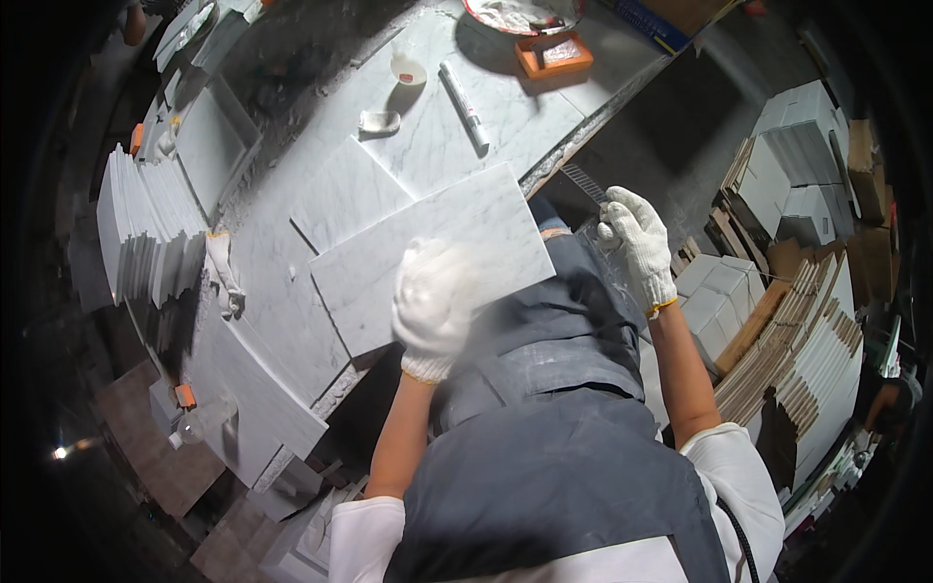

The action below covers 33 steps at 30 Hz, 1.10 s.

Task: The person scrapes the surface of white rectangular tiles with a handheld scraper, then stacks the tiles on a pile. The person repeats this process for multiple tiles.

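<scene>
A white, grey-veined marble tile (pixel 486 219) lies tilted across the worktop's near edge, its right corner over my lap. My left hand (pixel 432 301), in a white knit glove, is over its near part; motion smears the fingers, so I cannot make out their shape. Off the tile's right side, my right hand (pixel 637 238), gloved too, is raised with fingers pinched round one end of a thin, see-through strip with cross lines (pixel 583 183). Under the first tile, a second marble tile (pixel 350 194) shows partly.
On the marble worktop (pixel 525 117) are a white marker (pixel 464 105), a clear bottle (pixel 408 70), a small white piece (pixel 379 121) and an orange tray (pixel 554 56). Tile stacks stand left (pixel 151 223) and right (pixel 812 360). A glove (pixel 224 272) lies at left.
</scene>
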### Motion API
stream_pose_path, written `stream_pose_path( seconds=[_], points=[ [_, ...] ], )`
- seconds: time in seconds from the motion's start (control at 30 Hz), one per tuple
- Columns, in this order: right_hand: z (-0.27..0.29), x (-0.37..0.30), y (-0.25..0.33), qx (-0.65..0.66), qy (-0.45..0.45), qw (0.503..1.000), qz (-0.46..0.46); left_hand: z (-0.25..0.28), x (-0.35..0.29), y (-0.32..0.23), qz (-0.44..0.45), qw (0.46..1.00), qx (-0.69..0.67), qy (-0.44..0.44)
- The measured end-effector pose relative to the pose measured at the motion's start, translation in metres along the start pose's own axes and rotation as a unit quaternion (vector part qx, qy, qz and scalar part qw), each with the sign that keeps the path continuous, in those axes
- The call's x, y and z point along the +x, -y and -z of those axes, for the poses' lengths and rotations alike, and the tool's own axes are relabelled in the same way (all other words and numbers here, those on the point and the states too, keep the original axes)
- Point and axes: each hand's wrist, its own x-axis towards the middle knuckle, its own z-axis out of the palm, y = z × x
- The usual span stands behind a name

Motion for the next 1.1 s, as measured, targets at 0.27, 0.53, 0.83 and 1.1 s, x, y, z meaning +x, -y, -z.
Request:
stream_pose_path(
  seconds=[0.27,0.53,0.83,1.1],
  points=[
    [-0.038,0.057,0.103,-0.196,0.095,0.917,0.334,0.013,0.006,0.030,0.099,0.991,0.065,-0.068],
    [-0.093,0.146,0.195,-0.589,-0.035,0.600,0.540,0.004,-0.005,0.039,0.106,0.972,0.209,-0.032],
    [-0.102,0.194,0.199,-0.685,0.005,0.592,0.425,0.002,-0.005,0.047,0.078,0.978,0.193,-0.037],
    [-0.112,0.178,0.196,-0.669,-0.047,0.604,0.431,0.003,-0.005,0.048,0.062,0.978,0.193,-0.040]
  ],
)
